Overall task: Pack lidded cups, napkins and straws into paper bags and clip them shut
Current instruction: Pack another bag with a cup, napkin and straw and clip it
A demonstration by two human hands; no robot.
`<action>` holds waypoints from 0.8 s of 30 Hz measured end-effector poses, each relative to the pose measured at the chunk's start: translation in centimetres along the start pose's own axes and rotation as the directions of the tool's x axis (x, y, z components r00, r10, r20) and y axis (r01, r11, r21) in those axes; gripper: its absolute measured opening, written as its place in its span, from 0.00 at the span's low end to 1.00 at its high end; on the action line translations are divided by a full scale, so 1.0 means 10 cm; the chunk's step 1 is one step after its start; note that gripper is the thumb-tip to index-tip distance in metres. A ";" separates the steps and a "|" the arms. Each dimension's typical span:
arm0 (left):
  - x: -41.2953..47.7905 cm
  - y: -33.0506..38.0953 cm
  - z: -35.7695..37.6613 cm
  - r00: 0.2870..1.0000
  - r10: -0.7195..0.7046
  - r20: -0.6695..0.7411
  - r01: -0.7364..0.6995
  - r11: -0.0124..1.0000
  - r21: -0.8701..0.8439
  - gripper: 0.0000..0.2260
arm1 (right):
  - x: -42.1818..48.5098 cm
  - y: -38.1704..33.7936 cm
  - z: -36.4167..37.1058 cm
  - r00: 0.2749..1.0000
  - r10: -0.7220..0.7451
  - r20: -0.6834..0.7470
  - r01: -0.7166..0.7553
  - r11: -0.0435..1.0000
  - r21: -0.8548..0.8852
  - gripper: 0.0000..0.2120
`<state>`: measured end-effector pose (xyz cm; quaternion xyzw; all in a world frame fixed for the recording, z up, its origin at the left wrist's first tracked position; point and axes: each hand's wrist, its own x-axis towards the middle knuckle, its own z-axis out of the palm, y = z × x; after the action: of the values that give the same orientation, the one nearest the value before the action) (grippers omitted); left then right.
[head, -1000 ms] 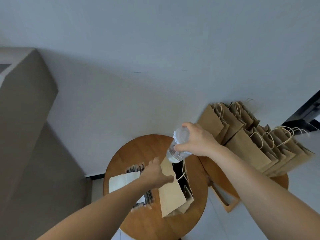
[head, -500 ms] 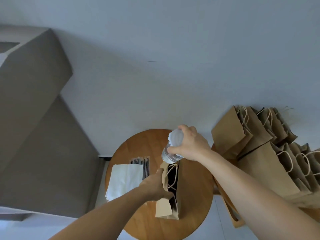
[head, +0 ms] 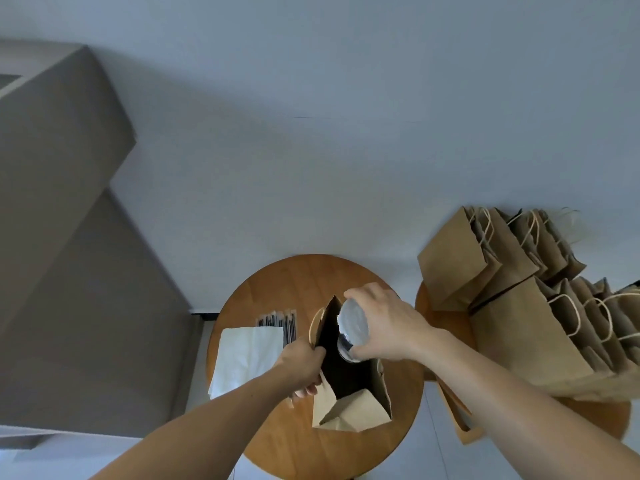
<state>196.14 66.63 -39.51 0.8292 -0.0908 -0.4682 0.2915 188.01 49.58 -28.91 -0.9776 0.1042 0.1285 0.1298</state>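
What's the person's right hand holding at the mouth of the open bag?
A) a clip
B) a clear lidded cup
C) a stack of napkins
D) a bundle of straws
B: the right hand grips a clear lidded cup over the open paper bag, which the left hand holds by its rim; the napkins and straws lie on the round table.
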 end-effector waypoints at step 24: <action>-0.10 -0.35 0.09 0.999 -0.033 -0.043 0.029 0.996 -0.087 0.06 | 0.47 -0.04 1.52 0.921 0.231 0.313 -0.224 0.973 -0.058 0.43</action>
<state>194.41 69.56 -41.09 0.8274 -0.0510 -0.4574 0.3220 189.18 53.41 -44.31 -0.9268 0.1932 0.2992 0.1188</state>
